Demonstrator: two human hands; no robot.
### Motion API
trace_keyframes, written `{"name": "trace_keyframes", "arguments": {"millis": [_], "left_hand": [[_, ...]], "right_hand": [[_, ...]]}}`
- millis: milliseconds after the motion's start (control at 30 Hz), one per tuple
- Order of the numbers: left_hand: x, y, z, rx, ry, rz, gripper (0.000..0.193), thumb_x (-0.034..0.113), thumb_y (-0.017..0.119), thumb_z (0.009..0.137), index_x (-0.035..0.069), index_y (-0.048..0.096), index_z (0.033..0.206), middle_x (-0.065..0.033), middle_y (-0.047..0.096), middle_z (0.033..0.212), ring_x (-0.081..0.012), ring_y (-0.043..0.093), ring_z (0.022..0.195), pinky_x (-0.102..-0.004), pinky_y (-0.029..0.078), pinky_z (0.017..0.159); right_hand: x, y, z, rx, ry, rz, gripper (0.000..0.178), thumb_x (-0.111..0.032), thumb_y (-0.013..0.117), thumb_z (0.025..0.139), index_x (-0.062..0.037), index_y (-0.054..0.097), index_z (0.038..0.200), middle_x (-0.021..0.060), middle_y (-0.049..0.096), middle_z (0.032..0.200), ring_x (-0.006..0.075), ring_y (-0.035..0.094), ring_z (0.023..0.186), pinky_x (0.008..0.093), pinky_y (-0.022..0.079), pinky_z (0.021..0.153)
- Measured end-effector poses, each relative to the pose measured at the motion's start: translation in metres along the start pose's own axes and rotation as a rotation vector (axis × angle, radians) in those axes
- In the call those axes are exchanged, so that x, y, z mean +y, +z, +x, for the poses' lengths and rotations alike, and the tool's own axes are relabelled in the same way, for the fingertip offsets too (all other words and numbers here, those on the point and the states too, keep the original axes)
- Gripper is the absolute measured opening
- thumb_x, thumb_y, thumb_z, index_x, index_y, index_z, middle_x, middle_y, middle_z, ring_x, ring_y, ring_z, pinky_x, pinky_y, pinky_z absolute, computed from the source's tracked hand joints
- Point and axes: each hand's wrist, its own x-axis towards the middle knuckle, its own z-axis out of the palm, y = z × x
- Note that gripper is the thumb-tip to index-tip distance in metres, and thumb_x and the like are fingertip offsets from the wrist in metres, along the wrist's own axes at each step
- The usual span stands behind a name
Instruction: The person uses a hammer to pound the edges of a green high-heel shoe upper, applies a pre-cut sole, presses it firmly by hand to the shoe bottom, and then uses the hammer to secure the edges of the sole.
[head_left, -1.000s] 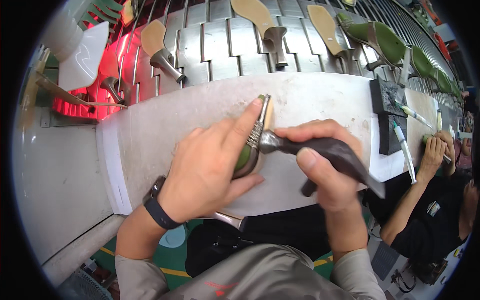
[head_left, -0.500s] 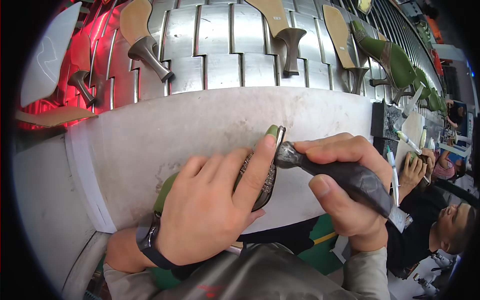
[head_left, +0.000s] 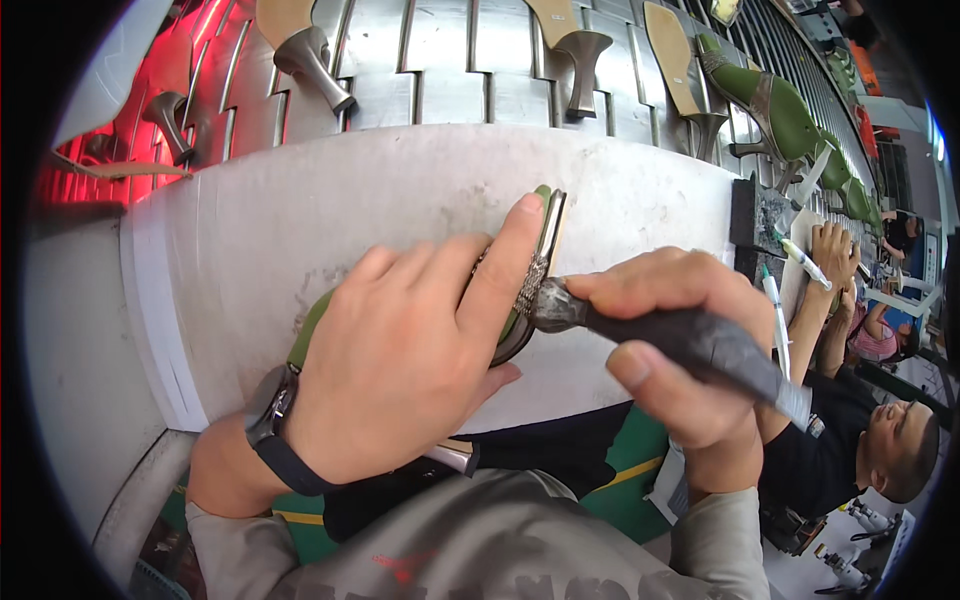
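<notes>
A green shoe with a glittery band and a metallic sole edge lies on its side on the white bench. My left hand is wrapped over it, index finger stretched toward its tip, covering most of the upper. A metallic heel shows below that hand near the bench's front edge. My right hand grips the dark wrapped handle of a short hammer-like tool. Its rounded metal head touches or almost touches the shoe's sole edge beside the glittery band. The far side of the shoe is hidden.
Beyond the white bench runs a slatted metal conveyor carrying tan soles with heels and green shoes. A dark block and syringes sit at the right. A co-worker is close on that side.
The tool's head has moved along the sole edge, from near the tip toward the glittery band. My left hand keeps its hold. The view has shifted, and the co-worker's hand has moved away from their body.
</notes>
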Motion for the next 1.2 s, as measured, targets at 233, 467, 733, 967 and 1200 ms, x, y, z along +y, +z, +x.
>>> {"name": "trace_keyframes", "arguments": {"millis": [233, 467, 733, 967, 1200], "left_hand": [[-0.003, 0.003, -0.006, 0.038, -0.001, -0.001, 0.12, 0.017, 0.094, 0.061, -0.002, 0.032, 0.163, -0.0164, 0.063, 0.107, -0.0373, 0.061, 0.087, -0.0451, 0.047, 0.076], [-0.003, 0.004, -0.01, 0.041, 0.016, 0.046, 0.113, 0.019, 0.09, 0.069, -0.001, 0.031, 0.163, -0.0187, 0.065, 0.11, -0.0392, 0.063, 0.091, -0.0464, 0.049, 0.078], [-0.041, -0.007, -0.023, 0.025, 0.103, -0.191, 0.09, 0.025, 0.084, 0.082, -0.003, 0.041, 0.156, -0.0273, 0.065, 0.132, -0.0466, 0.065, 0.115, -0.0447, 0.053, 0.099], [-0.037, -0.003, -0.027, 0.104, 0.031, -0.217, 0.052, 0.03, 0.072, 0.097, -0.006, 0.062, 0.134, -0.0232, 0.069, 0.102, -0.0427, 0.067, 0.092, -0.0445, 0.053, 0.082], [-0.043, 0.001, -0.029, 0.196, 0.111, -0.222, 0.054, 0.026, 0.079, 0.091, -0.006, 0.063, 0.131, -0.0202, 0.068, 0.095, -0.0385, 0.065, 0.083, -0.0422, 0.052, 0.074]], "right_hand": [[-0.013, 0.021, -0.004, -0.035, -0.216, -0.221, 0.03, 0.0, 0.085, 0.073, 0.0038, 0.073, 0.1, 0.0175, 0.076, 0.094, 0.0323, 0.077, 0.089, 0.0389, 0.064, 0.083], [0.001, 0.073, -0.047, 0.223, -0.331, -0.412, 0.037, -0.003, 0.087, 0.069, 0.004, 0.074, 0.103, 0.0195, 0.075, 0.104, 0.0366, 0.075, 0.094, 0.0388, 0.065, 0.083], [0.007, 0.094, -0.064, 0.325, -0.242, -0.158, 0.038, -0.002, 0.085, 0.076, 0.0032, 0.072, 0.112, 0.0202, 0.075, 0.108, 0.042, 0.074, 0.105, 0.0446, 0.061, 0.094], [0.005, 0.113, -0.059, 0.324, -0.385, -0.52, 0.039, -0.002, 0.088, 0.068, 0.0049, 0.073, 0.104, 0.0214, 0.074, 0.109, 0.0362, 0.074, 0.094, 0.0385, 0.064, 0.08], [0.006, 0.139, -0.057, 0.275, -0.311, -0.307, 0.041, -0.005, 0.089, 0.068, 0.0054, 0.073, 0.104, 0.0216, 0.073, 0.108, 0.036, 0.074, 0.094, 0.0387, 0.064, 0.08]]}}
